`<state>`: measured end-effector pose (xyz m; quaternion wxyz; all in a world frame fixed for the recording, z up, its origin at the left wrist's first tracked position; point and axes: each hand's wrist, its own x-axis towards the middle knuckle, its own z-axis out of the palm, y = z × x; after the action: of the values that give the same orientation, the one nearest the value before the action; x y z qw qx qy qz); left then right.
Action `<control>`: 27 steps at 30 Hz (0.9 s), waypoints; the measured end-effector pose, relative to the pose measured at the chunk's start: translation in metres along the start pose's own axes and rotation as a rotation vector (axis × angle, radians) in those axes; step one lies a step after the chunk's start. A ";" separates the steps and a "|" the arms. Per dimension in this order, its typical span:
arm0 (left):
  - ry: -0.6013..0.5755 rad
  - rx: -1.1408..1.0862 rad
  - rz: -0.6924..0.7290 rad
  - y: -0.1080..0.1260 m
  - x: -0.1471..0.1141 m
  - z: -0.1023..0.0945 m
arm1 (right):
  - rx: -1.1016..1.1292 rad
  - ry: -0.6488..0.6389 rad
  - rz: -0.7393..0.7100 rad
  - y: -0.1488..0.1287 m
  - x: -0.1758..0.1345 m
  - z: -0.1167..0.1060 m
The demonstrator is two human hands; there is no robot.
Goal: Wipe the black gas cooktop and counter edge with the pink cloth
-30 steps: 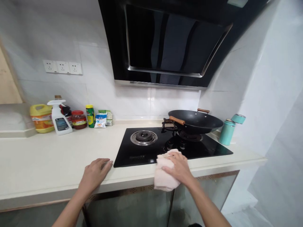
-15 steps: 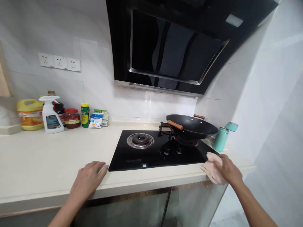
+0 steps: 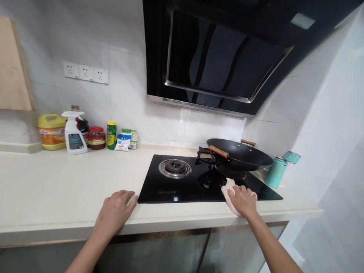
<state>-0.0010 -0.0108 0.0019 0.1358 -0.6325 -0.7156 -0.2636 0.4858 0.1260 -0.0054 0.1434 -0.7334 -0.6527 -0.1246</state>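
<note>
My right hand (image 3: 242,200) grips a pale pink cloth (image 3: 231,195) and presses it against the front right of the black glass cooktop (image 3: 187,193), just beside the control knobs (image 3: 208,182). Part of the cloth hangs over the cooktop's front edge onto the counter. My left hand (image 3: 115,211) rests on the cream countertop (image 3: 65,189) by the cooktop's front left corner, thumb apart from the fingers, holding nothing. Behind my right hand, a black wok (image 3: 240,153) with wooden handles sits on the right burner. The left burner (image 3: 174,168) has nothing on it.
A teal canister (image 3: 275,172) with its lid tipped open stands right of the wok. Along the back left are a yellow jug (image 3: 52,132), a white spray bottle (image 3: 75,136), a red-lidded jar (image 3: 97,138), a green shaker (image 3: 112,135) and packets (image 3: 123,141). A range hood (image 3: 216,57) overhangs the cooktop.
My right hand has moved left with the cloth, from the cooktop's front right corner to beside the knobs. My left hand stays by the front left corner. The view has shifted slightly left.
</note>
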 end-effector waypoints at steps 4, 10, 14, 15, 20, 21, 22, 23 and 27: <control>-0.010 -0.012 0.005 0.004 -0.001 -0.001 | -0.070 0.016 -0.122 -0.022 -0.029 -0.016; -0.030 -0.024 -0.002 0.006 -0.003 -0.004 | -0.004 0.082 -0.495 -0.115 -0.064 -0.036; -0.005 -0.043 0.006 0.005 -0.005 -0.004 | 0.129 0.084 -0.680 -0.176 -0.060 -0.036; 0.008 -0.046 0.008 0.004 -0.006 -0.004 | 0.176 0.071 -0.694 -0.185 -0.053 -0.036; 0.033 -0.086 0.006 -0.002 -0.006 0.003 | 0.260 0.020 -0.531 -0.191 0.022 -0.038; 0.042 -0.097 0.003 -0.002 -0.006 0.004 | 0.240 0.016 -0.479 -0.186 0.042 -0.039; 0.049 -0.107 0.001 -0.003 -0.006 0.005 | 0.220 0.006 -0.429 -0.181 0.061 -0.040; 0.054 -0.114 -0.002 -0.003 -0.006 0.006 | 0.197 -0.021 -0.384 -0.176 0.079 -0.040; 0.037 -0.127 -0.023 -0.003 -0.006 0.006 | 0.075 -0.223 -0.249 -0.160 0.125 -0.029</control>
<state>-0.0018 -0.0129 -0.0068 0.1053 -0.6265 -0.7021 -0.3217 0.3420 0.2478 0.0758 0.0805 -0.6505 -0.7545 -0.0347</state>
